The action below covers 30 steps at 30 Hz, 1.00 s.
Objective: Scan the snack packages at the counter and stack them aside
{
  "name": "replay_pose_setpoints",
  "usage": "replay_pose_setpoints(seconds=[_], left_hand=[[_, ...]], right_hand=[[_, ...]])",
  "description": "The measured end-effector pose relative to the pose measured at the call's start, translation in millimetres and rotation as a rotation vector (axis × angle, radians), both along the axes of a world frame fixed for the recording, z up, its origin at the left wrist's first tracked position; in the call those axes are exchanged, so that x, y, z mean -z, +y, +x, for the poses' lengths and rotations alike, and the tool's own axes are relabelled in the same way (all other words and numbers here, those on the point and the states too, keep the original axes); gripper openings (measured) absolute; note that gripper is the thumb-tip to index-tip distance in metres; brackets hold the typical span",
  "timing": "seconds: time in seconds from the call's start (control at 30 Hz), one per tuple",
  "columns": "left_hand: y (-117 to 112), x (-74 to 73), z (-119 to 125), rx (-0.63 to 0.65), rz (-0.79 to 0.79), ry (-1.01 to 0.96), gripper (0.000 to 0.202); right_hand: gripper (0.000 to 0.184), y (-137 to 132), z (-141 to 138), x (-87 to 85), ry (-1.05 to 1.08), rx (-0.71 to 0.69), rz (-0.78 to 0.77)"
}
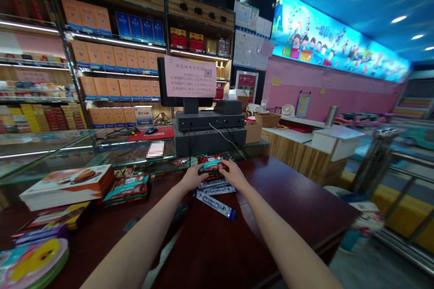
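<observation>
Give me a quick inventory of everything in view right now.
red packet: one, red and green, between both hands
bars: two, blue and white, on counter below hands
snack packets: stack, red and green, left of hands
boxes: stack, orange and white, further left
counter: one, dark red, under these
monitor: one, black, beyond counter
sign: one, pink, on monitor
cartons: many, orange, on shelves behind
banner: one, blue, upper right wall
left hand: one, bare, on packet
right hand: one, bare, on packet

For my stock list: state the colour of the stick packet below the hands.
The packet: white and blue, head view.
</observation>
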State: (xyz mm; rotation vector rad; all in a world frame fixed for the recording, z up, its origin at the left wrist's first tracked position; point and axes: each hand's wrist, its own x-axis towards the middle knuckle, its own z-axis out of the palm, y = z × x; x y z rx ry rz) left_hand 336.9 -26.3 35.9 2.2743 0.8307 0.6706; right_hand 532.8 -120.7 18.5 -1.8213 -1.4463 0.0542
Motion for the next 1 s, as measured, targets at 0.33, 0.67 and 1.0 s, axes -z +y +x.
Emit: replay_pose_setpoints(seconds=[0.33,0.67,1.0], left_hand=[[-6.8,-20.2,-55.3,0.073,-0.023,-0.078,0.059],[-17.6,-34.0,-142.8,0.032,0.005,-0.151,0.060],[-6.9,-23.3,-197.2,-0.085,0.060,-0.186,0.064]], right_hand=[[0.053,-15.2,-38.5,-13.3,0.009,-0.076,0.077],[0.055,-4.5,-102.2,-20.6,0.087,-0.216,0.210],[0.058,15.1,-150.9,-16.5,0.089,-0.317,0.242]])
